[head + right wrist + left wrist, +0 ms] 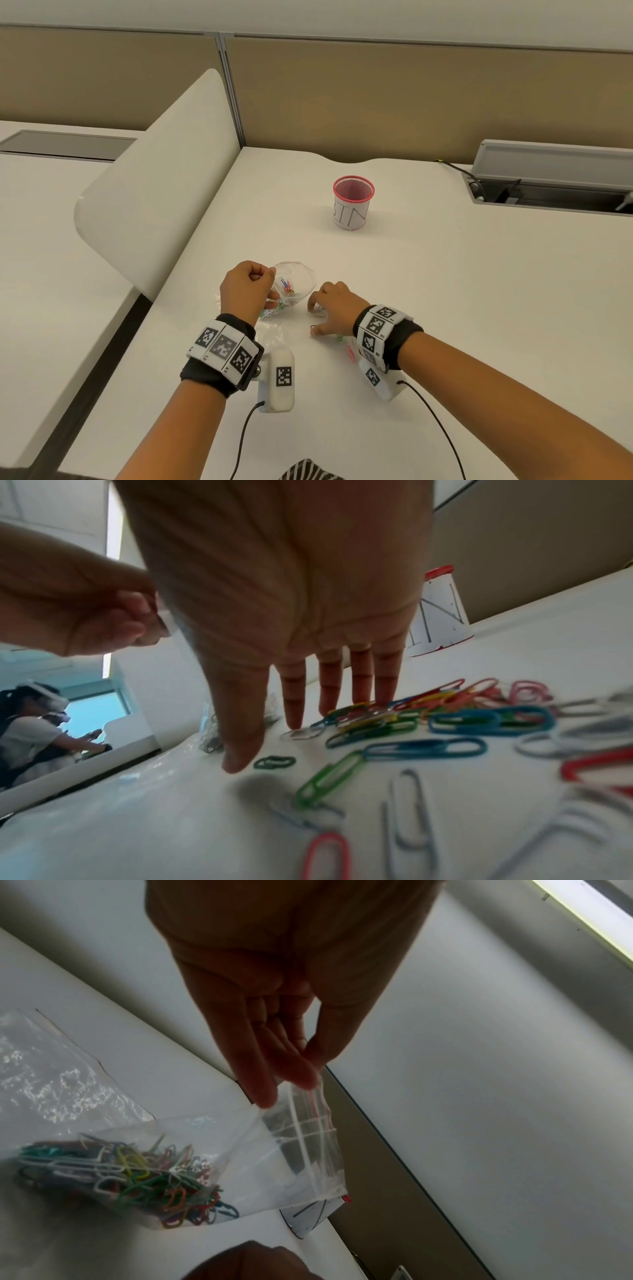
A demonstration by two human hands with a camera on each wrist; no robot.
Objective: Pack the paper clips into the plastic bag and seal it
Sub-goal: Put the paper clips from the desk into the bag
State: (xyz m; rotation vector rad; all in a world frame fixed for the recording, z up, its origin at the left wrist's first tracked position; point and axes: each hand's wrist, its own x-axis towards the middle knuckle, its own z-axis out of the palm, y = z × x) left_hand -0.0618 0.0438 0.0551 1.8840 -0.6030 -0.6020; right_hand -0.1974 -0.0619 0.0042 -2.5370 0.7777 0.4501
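Note:
A clear zip bag [297, 281] holding several coloured paper clips [137, 1172] stands propped on the white table [445, 291]. My left hand [270, 274] pinches its rim near the red zip line [322, 1110] between thumb and fingers and holds the mouth up. To its right, my right hand [313, 320] reaches down onto a loose pile of coloured paper clips [445, 718]. Its fingers [359, 680] are straight with their tips on the clips, and the thumb is spread apart above a small dark clip [274, 762]. More clips [350, 353] lie under my right wrist.
A pink mesh cup wrapped in paper marked BIN [352, 202] stands farther back on the table. A second clear plastic bag [44, 1083] lies flat by my left wrist. A white divider panel [154, 192] borders the left side, and a cable tray [548, 178] sits at the back right.

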